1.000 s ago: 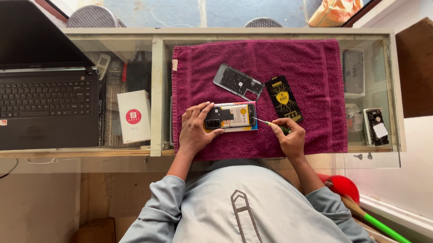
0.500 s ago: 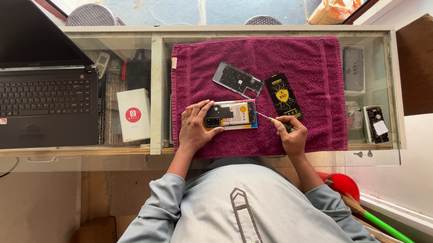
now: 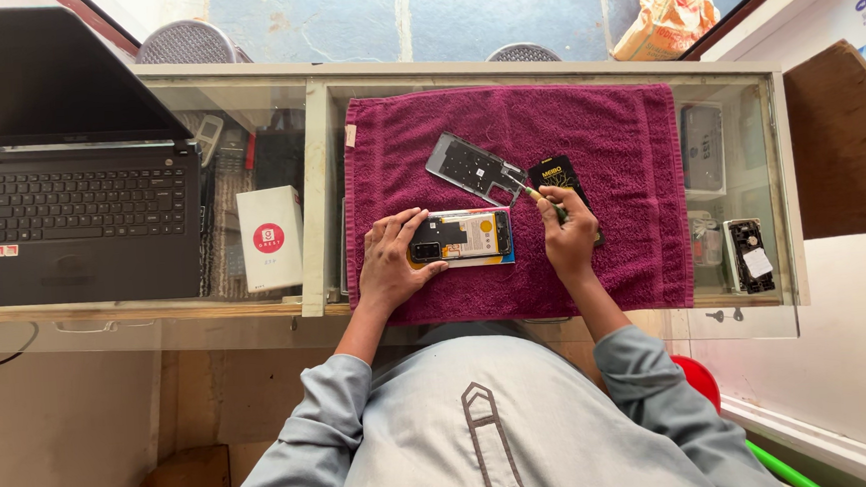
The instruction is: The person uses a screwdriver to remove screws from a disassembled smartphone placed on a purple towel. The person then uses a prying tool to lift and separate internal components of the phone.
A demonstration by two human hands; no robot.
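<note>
The right hand (image 3: 570,237) is covering the lower half of the black battery (image 3: 559,178), and its fingers are clenched around a thin screwdriver (image 3: 532,193) whose handle is mostly hiding in the grip; the fine tip is hard to make out where it is reaching toward the grey back cover (image 3: 471,165). The left hand (image 3: 392,261) is lying with released, spread fingers on the left end of the opened phone (image 3: 463,238), concealing that end. The phone is resting on the maroon towel (image 3: 607,133), between the two hands.

Under the glass table (image 3: 318,160), display compartments are holding phones and parts: a dark phone (image 3: 703,147) and a small opened device (image 3: 746,254) on the right, blurred by reflections.

A white box (image 3: 270,237) and an open laptop (image 3: 83,220) are sitting on the table's left part. An orange bag (image 3: 674,8) is lying on the blue floor beyond, partly cut off.
</note>
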